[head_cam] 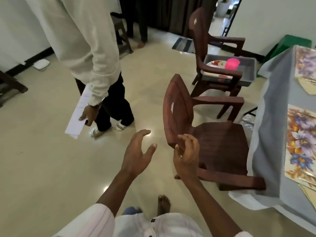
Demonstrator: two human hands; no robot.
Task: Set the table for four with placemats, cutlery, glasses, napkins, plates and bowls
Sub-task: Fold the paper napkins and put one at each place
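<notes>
Cream floor tiles run under everything. At the left stands another person in a pale long-sleeved top and dark trousers, holding a white sheet of paper low at the side.

Nearer and toward the middle, our left hand hangs over the floor with fingers spread and nearly straight, holding nothing. Just right of it, our right hand is at the lower left edge of the backrest of the near chair, a brown plastic one. The fingers are loosely curled against that edge, and we cannot tell whether they grip it or only touch it. This chair has its front turned to the bench, and its near armrest reaches the hanging cloth.

Beyond it, the far chair, also brown, carries a grey tray on its seat between the armrests. In the tray lie a floral plate and, just right of it, a pink cup.

At the right, the bench is covered with a grey-blue cloth that hangs over its edge. On it lie two flowered mats, well apart: the near placemat and the far placemat.
</notes>
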